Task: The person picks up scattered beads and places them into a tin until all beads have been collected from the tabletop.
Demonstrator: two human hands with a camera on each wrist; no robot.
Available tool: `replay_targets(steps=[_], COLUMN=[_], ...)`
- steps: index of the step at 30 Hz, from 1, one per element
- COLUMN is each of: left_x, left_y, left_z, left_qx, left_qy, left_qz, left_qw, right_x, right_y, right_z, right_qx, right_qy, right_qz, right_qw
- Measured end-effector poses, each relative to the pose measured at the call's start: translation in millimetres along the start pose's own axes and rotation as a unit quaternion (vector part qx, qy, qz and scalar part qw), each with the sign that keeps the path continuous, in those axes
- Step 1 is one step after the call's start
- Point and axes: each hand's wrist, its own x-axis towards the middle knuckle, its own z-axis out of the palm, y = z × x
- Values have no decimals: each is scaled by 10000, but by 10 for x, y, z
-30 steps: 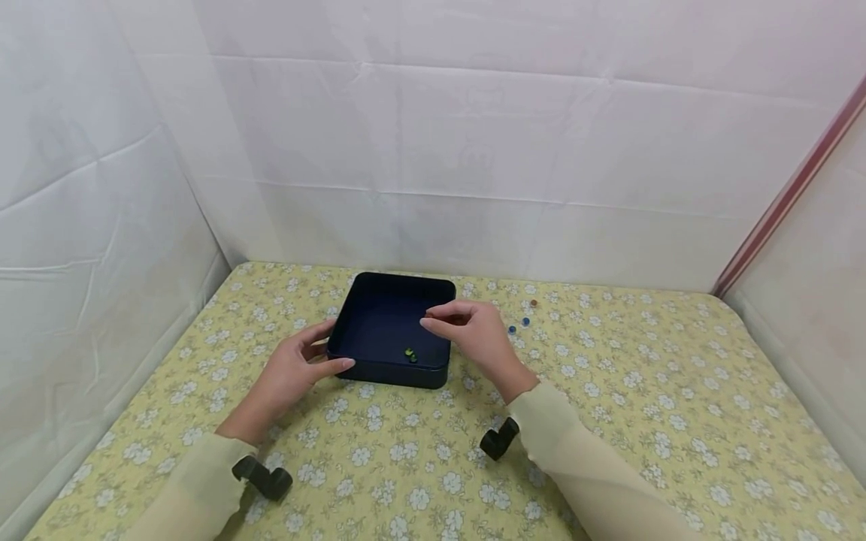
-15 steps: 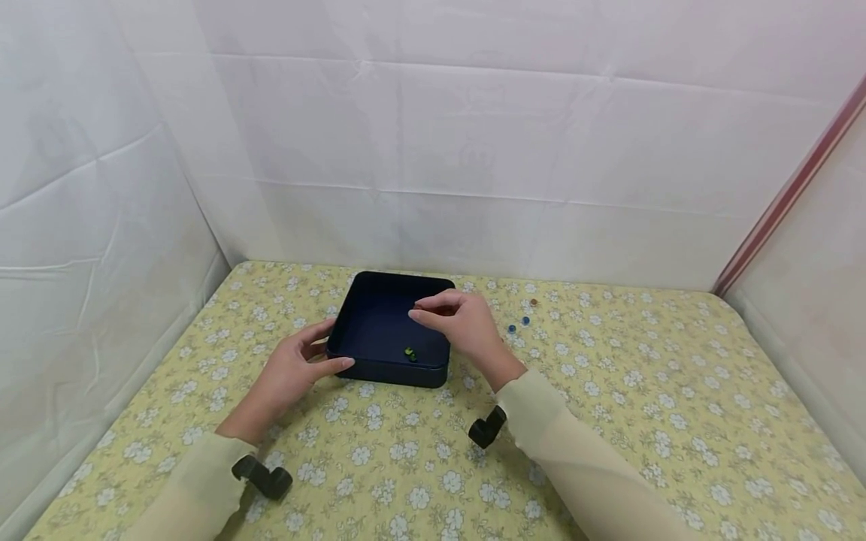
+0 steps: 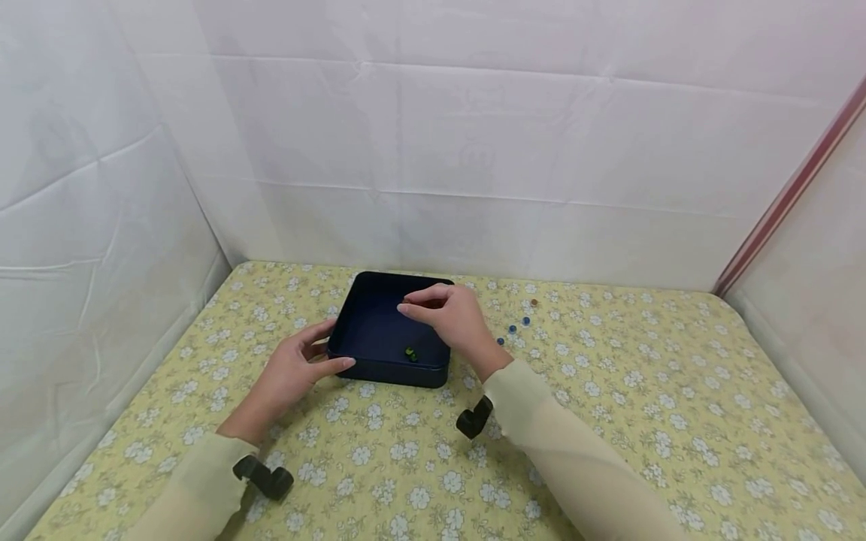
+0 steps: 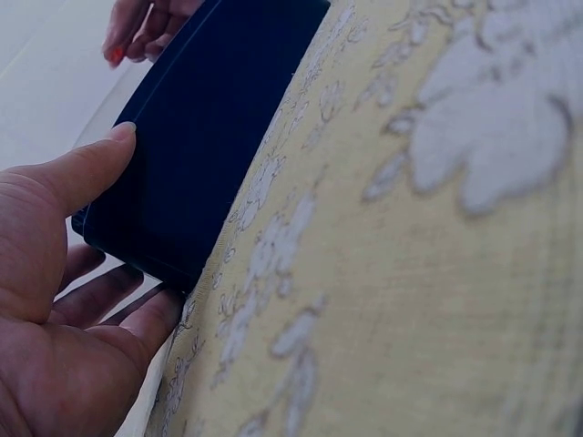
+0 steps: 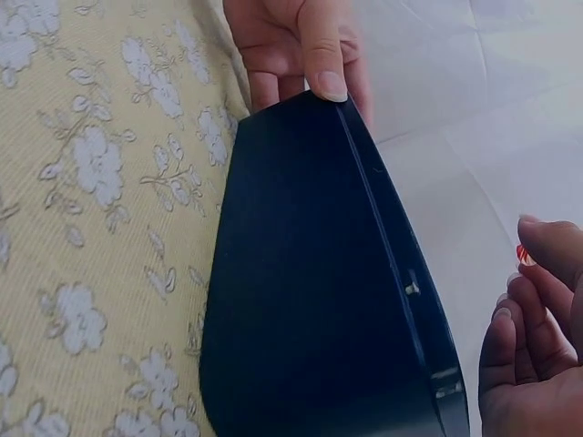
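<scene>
So the biggest thing here is the white sheet [image 3: 406, 135] hung behind everything, then the yellow flowered cloth [image 3: 643, 406] covering the table, which gives the little bits a flat spot to sit on. Next down is the dark blue box [image 3: 389, 373], shallow and open at the top, sitting on the cloth between the hands, so I'd guess it's there to be easy to get at from both sides.

Left hand [image 3: 294, 372] has the near left corner: thumb over the rim, other fingers along the side. Looks to me like it's steadying the box so it doesn't skate around. Right hand [image 3: 453, 312] hovers over the inside, thumb and index finger closed in a tight pinch, which makes sense for something that tiny.

Down to the small stuff: the red piece [image 5: 524, 256] is what's in that pinch, clear of the box. Two green pieces [image 3: 409, 352] lie inside near the front wall, right of middle. Three blue pieces [image 3: 513, 329] and an orange piece [image 3: 534, 303] are on the cloth to the right, probably for easy right-hand reach.
</scene>
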Motion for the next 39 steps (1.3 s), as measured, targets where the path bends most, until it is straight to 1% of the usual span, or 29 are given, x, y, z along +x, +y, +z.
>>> replay_targets(steps=[4, 13, 19, 25, 33, 39], left_x=[2, 10, 8, 8, 11, 16], left_y=[-8, -20, -16, -13, -20, -16], left_z=[-2, 3, 2, 0, -4, -4], left_qx=[33, 14, 23, -13, -87, -51], left_qy=[16, -12, -14, -13, -25, -31], left_qz=[33, 81, 93, 37, -21, -19], left_qw=[10000, 10000, 10000, 10000, 10000, 10000], right_x=[36, 124, 170, 218, 261, 291], right_y=[-28, -22, -33, -31, -24, -10], right_z=[42, 139, 177, 220, 276, 302], right_qx=[20, 302, 207, 205, 217, 87], right_qy=[-27, -42, -23, 20, -71, -86], right_qz=[80, 260, 422, 536, 592, 702], right_qw=[10000, 9992, 9989, 9984, 9980, 9975])
